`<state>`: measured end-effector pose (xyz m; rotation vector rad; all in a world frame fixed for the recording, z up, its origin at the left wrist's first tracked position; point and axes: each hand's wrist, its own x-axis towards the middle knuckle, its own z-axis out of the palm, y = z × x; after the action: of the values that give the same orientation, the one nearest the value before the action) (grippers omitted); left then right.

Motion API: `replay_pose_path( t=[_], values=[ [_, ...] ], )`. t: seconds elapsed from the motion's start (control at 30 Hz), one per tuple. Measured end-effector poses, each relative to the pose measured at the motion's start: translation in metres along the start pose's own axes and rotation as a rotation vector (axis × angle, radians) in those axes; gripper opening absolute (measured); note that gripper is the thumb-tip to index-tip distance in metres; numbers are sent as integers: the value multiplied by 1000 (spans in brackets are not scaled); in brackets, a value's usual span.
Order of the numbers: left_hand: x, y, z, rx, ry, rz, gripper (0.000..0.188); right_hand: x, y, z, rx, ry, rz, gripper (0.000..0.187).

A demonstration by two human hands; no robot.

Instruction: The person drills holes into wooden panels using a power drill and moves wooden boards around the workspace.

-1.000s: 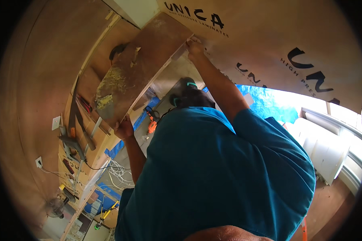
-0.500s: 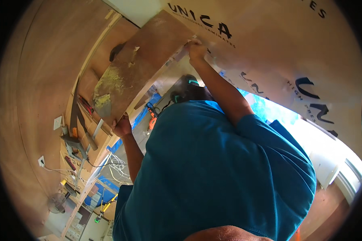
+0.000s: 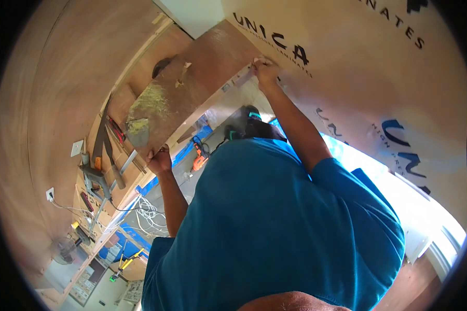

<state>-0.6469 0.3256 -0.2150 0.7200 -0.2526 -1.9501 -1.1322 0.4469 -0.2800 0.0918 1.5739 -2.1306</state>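
Observation:
A long brown wooden board (image 3: 213, 59), smeared with a yellow crust (image 3: 153, 99), lies slantwise in front of me. My left hand (image 3: 160, 160) is closed on its near edge at the lower left end. Higher up, at the right end of that edge, my right hand (image 3: 265, 70) pinches the board's corner. A flat grey scraper blade (image 3: 138, 137) with yellow residue rests on the board close to my left hand. Beyond the far edge sits a dark rounded object (image 3: 162, 66), partly hidden.
Left of the board lie a handsaw (image 3: 102, 129), a wood-handled tool (image 3: 118, 177) and a grey corded power tool (image 3: 94, 179). An orange drill (image 3: 197, 158) and white cables (image 3: 148, 213) lie below. A large printed laminate sheet (image 3: 337, 57) stands at right.
The whole view has shifted a little, so the board and both hands appear slightly farther right and lower. Both hands keep their places along the board's edge.

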Motion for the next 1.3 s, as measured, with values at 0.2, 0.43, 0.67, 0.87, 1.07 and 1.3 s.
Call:
replay_pose_path(
  t=[0.2, 0.43, 0.67, 0.87, 1.07, 1.3],
  values=[
    [-11, 3, -4, 22, 13, -3, 48, -37, -24, -11, -44, -107, 217, 19],
    [-6, 8, -11, 41, 9, 16, 55, -38, -14, -3, 72, -41, 184, 16],
    [-8, 20, -24, 120, 19, 64, 60, -39, -22, 14, -33, 51, 169, 10],
    [-20, 16, -10, 149, -59, 35, 59, -38, -13, -5, -24, -31, 168, 26],
    [-22, 7, -10, 148, 1, 16, 54, -28, -1, -5, 113, 1, 155, 23],
    [-16, 15, -23, 80, -25, -30, 55, -39, -9, 7, 230, 18, 193, 14]
  ],
)
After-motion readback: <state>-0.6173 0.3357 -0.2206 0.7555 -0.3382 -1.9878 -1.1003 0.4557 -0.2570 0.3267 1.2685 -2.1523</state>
